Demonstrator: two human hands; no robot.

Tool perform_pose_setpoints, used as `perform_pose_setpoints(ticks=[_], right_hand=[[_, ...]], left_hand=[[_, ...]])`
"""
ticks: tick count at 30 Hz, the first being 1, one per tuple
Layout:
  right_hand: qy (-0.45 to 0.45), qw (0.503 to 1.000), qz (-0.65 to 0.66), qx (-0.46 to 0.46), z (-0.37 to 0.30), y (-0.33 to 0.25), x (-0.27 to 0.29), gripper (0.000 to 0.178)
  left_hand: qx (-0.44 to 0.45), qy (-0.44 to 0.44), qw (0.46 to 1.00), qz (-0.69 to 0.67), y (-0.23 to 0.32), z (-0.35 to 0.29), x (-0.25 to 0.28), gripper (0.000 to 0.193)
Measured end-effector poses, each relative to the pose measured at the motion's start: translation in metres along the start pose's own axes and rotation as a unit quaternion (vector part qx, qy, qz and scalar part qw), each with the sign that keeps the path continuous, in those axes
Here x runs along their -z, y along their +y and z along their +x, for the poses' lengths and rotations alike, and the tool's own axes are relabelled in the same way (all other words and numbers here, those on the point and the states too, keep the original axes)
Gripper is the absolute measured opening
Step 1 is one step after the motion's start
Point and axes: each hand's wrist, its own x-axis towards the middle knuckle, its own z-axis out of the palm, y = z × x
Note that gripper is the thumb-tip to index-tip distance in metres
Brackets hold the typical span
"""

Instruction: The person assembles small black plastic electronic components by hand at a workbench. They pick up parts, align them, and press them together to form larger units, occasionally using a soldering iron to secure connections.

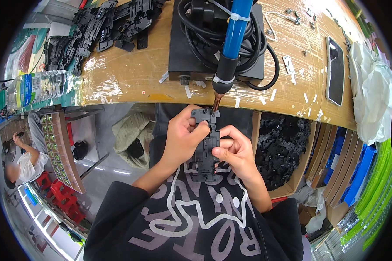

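Note:
A long black moulded plastic part [207, 150] stands lengthwise in front of my chest, just off the table's near edge. My left hand [185, 137] grips its upper left side, thumb laid across the front. Curled around the right edge, my right hand [235, 150] holds the same part, with the thumb near its middle. Above hangs a blue-handled iron [237, 30] with a black collar and a copper-coloured tip [216, 102]. The tip meets or nearly meets the part's top right corner; I cannot tell which.
Behind the iron sits a black box [191, 69] with coiled cable. Similar black parts [104, 26] are heaped at the far left, near a water bottle [41, 89]. A phone [334, 71] lies at right. Below are a carton of small black pieces [283, 148] and a sack [133, 135].

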Motion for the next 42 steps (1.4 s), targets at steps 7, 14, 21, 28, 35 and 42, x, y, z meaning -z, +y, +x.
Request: perform_pose_setpoints(ticks=[7,14,21,28,35,42], right_hand=[[0.0,1.0,-0.002,-0.002,0.001,-0.001,0.0,0.02],[0.003,1.0,-0.008,-0.009,0.0,0.001,0.0,0.021],[0.003,1.0,-0.002,-0.028,-0.005,0.008,0.002,0.022],[0.01,1.0,-0.013,-0.019,-0.009,0.0,-0.001,0.021],[0.037,0.996,-0.078,-0.036,-0.008,0.004,0.016,0.024],[0.359,0.929,-0.024,0.092,-0.022,0.037,0.15,0.024]], left_hand=[[-0.001,0.009,1.0,-0.012,0.001,0.0,-0.001,0.015],[-0.003,0.001,1.0,0.005,0.0,0.001,0.002,0.015],[-0.001,-0.012,1.0,0.028,-0.006,-0.004,0.006,0.015],[0.006,-0.026,0.999,0.023,0.0,-0.007,0.002,0.015],[0.053,-0.127,0.987,0.079,0.001,0.001,0.02,0.025],[0.016,-0.091,0.975,0.201,0.053,-0.005,0.101,0.014]])
